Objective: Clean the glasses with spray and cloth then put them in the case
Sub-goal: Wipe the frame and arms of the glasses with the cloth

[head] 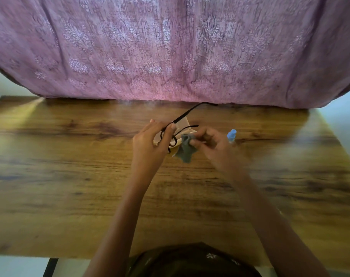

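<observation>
Glasses [187, 112], thin black frame, 2 temples unfolded, sit above the table [90, 176], pinched by the left hand [150, 140]. Likely light and fragile, so grip the frame. Right hand [208, 142] pinches grey cloth [186, 149] against them; spray bottle [231, 135] stands beside.

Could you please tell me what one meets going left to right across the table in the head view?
Left hand → grey cloth → right hand → blue spray bottle. The glasses and case overlap the hands, so are left out.
</observation>
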